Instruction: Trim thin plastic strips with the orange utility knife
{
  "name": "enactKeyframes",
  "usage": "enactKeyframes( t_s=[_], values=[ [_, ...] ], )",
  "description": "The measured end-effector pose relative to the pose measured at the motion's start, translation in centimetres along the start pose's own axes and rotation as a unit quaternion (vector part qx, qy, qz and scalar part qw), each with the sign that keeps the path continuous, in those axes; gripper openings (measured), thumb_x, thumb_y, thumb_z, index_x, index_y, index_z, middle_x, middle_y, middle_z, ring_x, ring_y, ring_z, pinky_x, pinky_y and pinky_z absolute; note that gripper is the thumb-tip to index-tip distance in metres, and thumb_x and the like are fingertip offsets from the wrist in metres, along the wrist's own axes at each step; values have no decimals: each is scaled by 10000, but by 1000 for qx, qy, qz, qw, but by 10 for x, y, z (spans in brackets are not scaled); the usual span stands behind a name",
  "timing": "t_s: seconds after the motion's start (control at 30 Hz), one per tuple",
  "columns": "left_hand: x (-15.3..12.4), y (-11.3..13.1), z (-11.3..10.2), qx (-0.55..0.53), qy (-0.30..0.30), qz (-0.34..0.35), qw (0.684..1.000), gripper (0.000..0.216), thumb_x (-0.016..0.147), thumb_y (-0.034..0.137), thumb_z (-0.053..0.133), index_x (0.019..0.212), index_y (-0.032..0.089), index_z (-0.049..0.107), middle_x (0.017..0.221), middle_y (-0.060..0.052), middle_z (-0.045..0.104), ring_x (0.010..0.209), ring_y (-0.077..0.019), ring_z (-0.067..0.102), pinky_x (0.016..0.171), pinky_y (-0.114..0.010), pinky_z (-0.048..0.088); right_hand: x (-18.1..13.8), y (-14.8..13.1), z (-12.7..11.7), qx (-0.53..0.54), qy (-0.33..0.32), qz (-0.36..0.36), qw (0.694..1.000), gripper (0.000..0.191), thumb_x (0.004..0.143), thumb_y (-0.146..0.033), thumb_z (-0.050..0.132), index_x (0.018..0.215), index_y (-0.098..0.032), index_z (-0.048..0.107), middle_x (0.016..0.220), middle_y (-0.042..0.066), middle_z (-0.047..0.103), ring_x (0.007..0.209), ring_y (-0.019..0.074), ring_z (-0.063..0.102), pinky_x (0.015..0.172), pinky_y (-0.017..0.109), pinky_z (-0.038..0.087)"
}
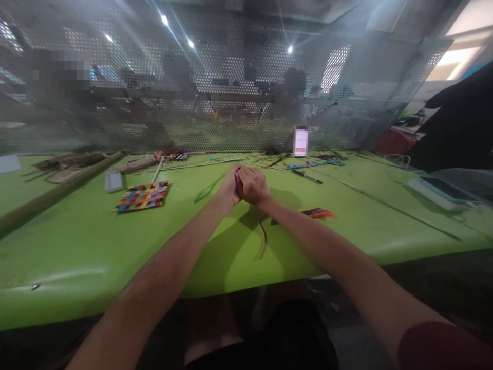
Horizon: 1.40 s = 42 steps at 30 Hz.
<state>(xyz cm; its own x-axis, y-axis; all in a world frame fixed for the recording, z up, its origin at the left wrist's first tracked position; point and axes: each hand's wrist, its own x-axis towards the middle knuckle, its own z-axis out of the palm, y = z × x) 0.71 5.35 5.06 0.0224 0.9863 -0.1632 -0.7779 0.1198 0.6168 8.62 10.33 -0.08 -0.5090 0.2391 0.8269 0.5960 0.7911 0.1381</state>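
My left hand (230, 186) and my right hand (252, 184) are pressed together above the middle of the green table. Both are closed, with the right fingers folded over the left hand. Anything between them is hidden. A thin tan strip (263, 236) curves out below my right wrist; whether a hand grips it is unclear. Beside my left hand, a green strip (208, 189) slants down to the left. An orange and black cutter-like tool (319, 213) lies partly behind my right forearm.
On the left are a colourful woven mat (143, 196), a small grey box (114, 181) and a long bamboo pole (57, 191). A black pen (307, 177) and upright phone (301, 142) are beyond my hands. A white device (439, 192) sits right, near a person in dark clothing (458, 123).
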Motion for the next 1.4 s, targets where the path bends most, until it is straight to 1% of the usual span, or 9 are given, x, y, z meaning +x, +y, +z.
enactKeyframes(
  t_s=[0.17, 0.53, 0.8, 0.97, 1.07, 1.17, 1.23, 1.3, 1.4],
  values=[
    [0, 0, -3, 6, -6, -8, 1000, 363, 974, 275, 490, 617, 212, 491, 534, 8, 586, 742, -169, 723, 836, -299, 590, -1, 0, 2, 11, 14, -23, 1000, 437, 1068, -287, 283, 861, -140, 640, 884, 139, 645, 876, 228, 536, 849, 376, 397],
    [-8, -2, -4, 22, -24, 2, 999, 400, 989, 391, 497, 652, 190, 571, 715, -42, 722, 884, -181, 743, 873, -293, 586, 3, -4, -5, -5, 44, -51, 998, 442, 1078, -266, 245, 815, -158, 583, 862, 116, 607, 839, 222, 501, 831, 374, 396],
    [-3, -4, -13, 13, -31, 18, 999, 330, 947, 400, 572, 695, 189, 602, 668, -20, 697, 874, -190, 740, 893, -308, 581, 5, -8, -12, 15, -19, -44, 999, 418, 1080, -279, 262, 898, -137, 610, 915, 127, 618, 895, 227, 516, 870, 378, 383],
    [5, -2, -24, 2, 42, -2, 999, 422, 1006, 458, 446, 753, 189, 651, 653, -19, 701, 741, -172, 724, 841, -300, 584, 6, -6, -4, 32, -74, -14, 997, 385, 1073, -320, 338, 931, -133, 643, 912, 116, 652, 877, 216, 550, 890, 382, 390],
    [5, 1, -28, -10, 67, 16, 998, 472, 1018, 495, 391, 740, 205, 639, 634, 1, 697, 619, -141, 689, 768, -257, 583, 8, -4, -1, 67, -72, 4, 995, 373, 1066, -319, 345, 1021, -132, 665, 1044, 128, 682, 970, 228, 574, 944, 395, 402],
    [2, 1, -28, -36, 28, 32, 998, 509, 1026, 499, 349, 761, 194, 658, 643, -11, 700, 594, -129, 676, 688, -220, 565, 10, -3, -6, 135, -22, -8, 991, 370, 1056, -311, 344, 1228, -133, 618, 1222, 134, 648, 1160, 224, 543, 1039, 380, 402],
    [1, 0, -27, -40, -10, 28, 999, 534, 1025, 514, 325, 801, 186, 681, 671, -27, 710, 637, -137, 688, 689, -222, 560, 11, -2, -9, 162, 8, -26, 986, 386, 1053, -319, 340, 1275, -124, 589, 1238, 136, 635, 1190, 216, 529, 1066, 371, 405],
    [1, -1, -24, -26, -45, 16, 999, 561, 1006, 561, 319, 871, 179, 707, 737, -58, 731, 754, -176, 718, 764, -267, 572, 11, -1, -12, 159, 18, -40, 986, 376, 1050, -332, 351, 1236, -122, 601, 1213, 137, 636, 1159, 220, 534, 1053, 374, 418],
    [0, -3, -20, -2, -92, 4, 996, 601, 951, 644, 372, 1001, 160, 724, 899, -120, 758, 985, -261, 716, 899, -376, 564, 13, 0, -13, 117, 0, -45, 992, 330, 1047, -328, 366, 1020, -148, 641, 1060, 124, 651, 1030, 223, 547, 956, 372, 446]
  ],
)
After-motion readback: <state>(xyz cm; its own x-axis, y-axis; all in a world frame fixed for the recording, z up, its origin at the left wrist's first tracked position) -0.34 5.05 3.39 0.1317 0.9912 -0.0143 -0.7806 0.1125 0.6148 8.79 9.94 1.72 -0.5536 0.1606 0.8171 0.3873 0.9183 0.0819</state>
